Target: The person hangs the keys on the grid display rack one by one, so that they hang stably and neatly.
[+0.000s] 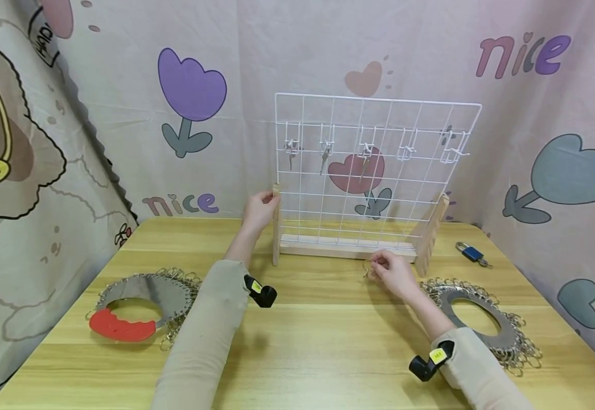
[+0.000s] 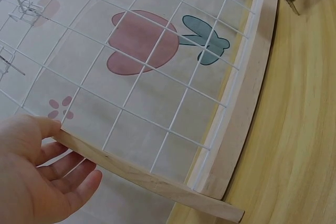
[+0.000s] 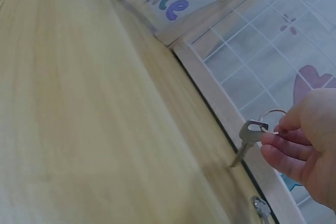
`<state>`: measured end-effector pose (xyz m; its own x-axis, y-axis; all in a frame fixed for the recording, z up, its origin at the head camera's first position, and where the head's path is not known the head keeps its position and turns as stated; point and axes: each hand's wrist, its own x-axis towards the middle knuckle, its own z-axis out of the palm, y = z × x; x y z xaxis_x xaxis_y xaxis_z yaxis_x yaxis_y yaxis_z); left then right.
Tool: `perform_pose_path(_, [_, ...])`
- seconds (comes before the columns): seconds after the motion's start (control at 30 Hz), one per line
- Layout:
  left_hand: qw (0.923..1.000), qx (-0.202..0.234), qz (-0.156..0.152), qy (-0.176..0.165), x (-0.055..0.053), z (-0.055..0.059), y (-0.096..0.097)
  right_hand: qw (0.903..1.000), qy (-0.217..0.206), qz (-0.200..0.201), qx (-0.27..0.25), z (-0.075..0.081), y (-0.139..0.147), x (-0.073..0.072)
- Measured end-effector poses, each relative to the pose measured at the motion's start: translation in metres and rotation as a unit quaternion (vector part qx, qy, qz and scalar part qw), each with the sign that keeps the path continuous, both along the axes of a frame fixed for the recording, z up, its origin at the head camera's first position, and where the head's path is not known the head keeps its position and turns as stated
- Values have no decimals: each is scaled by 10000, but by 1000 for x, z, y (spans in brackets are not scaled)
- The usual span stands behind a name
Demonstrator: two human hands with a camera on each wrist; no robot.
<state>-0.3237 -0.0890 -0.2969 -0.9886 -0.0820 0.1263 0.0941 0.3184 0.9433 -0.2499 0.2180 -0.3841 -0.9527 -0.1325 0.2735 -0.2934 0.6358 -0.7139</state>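
A white wire grid rack (image 1: 348, 196) stands on a wooden base at the back of the table, fitted with several white hooks (image 1: 406, 151). Keys (image 1: 324, 162) hang from the three leftmost hooks. My left hand (image 1: 260, 212) grips the top of the rack's left wooden upright (image 2: 126, 170), thumb on one side and fingers on the other. In front of the base, to the right, my right hand (image 1: 393, 274) pinches a metal key ring (image 3: 273, 112). Silver keys (image 3: 249, 136) dangle from it above the table; the fingers partly cover the ring.
On the left lies a flat metal ring with a red handle (image 1: 123, 327) and many small rings around its edge. A similar metal ring (image 1: 502, 336) lies at right, partly behind my right forearm. A blue padlock (image 1: 473, 254) with a key sits beyond it.
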Motion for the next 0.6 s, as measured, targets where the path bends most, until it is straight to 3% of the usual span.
perform_pose_path(0.17, [10000, -16, -12, -24, 1, 1, 0, 9994, -157, 178, -269, 6, 3, -2])
perform_pose_path(0.6, [9999, -84, 10, -67, -1, -1, -1, 9995, 238, 157, -121, 25, 7, -4])
